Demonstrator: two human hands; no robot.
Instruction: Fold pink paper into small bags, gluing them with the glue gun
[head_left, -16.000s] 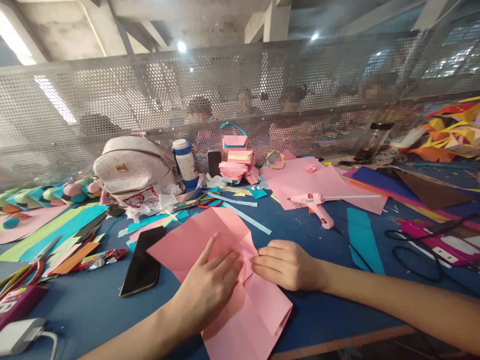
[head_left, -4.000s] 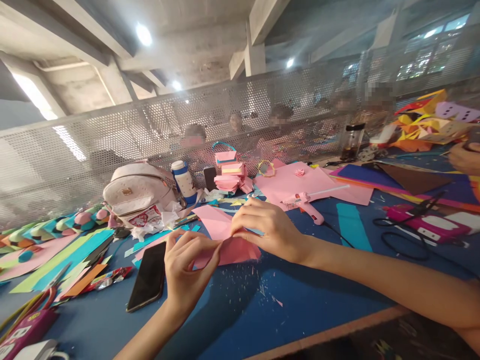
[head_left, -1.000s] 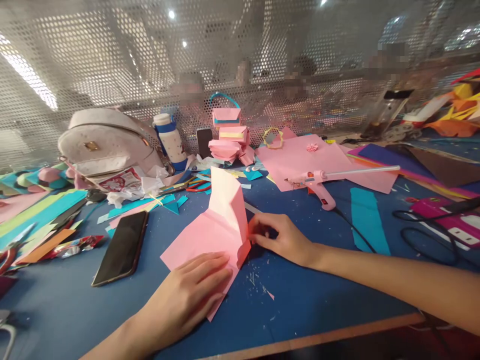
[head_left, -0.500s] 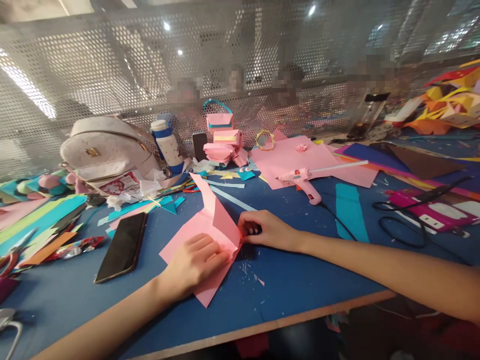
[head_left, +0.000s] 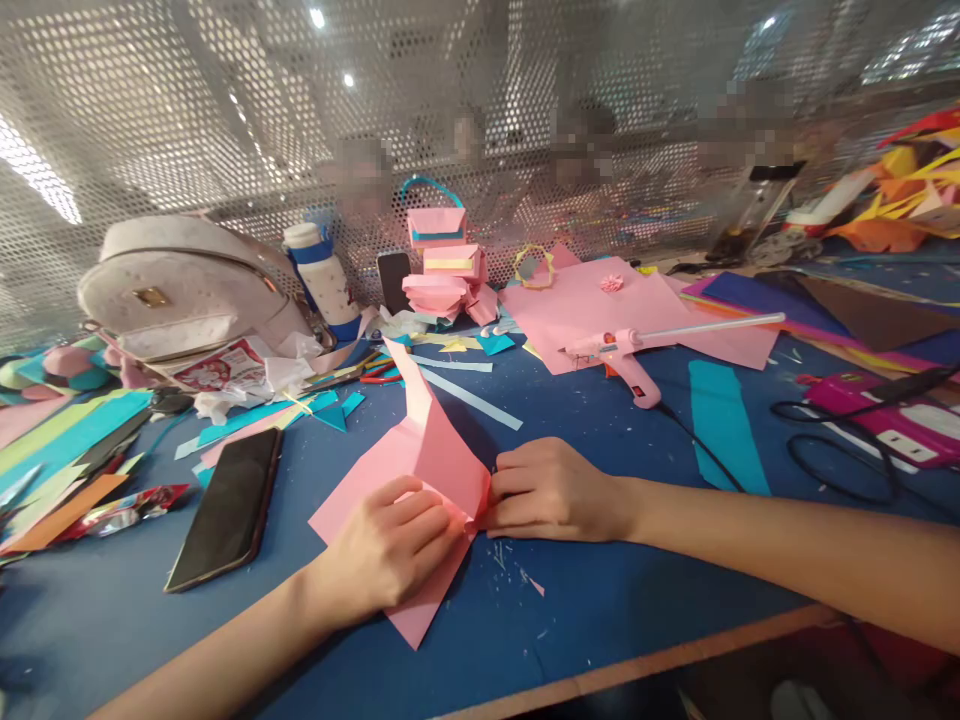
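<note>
A folded sheet of pink paper (head_left: 360, 475) lies on the blue table in front of me, with a narrow creased strip standing up at its far end. My left hand (head_left: 394, 545) rests on the near part of the sheet, fingers curled and pressing along a fold. At the sheet's right corner, my right hand (head_left: 551, 490) has its fingers closed on the paper edge. Both sets of fingertips nearly meet there, and they partly hide the fold. Small white scraps lie just below the right hand.
A pink glue gun (head_left: 619, 360) with its cord lies beyond my right hand. Left of the sheet is a black phone (head_left: 225, 510). Farther back stand a white backpack (head_left: 187, 285), a bottle (head_left: 322, 275) and folded pink paper pieces (head_left: 446, 265). A magenta power strip (head_left: 885, 415) sits right.
My right hand has shifted slightly, its fingers now lying flatter and closer together at the paper's corner. The left hand stays pressed on the sheet. The view has moved a little.
</note>
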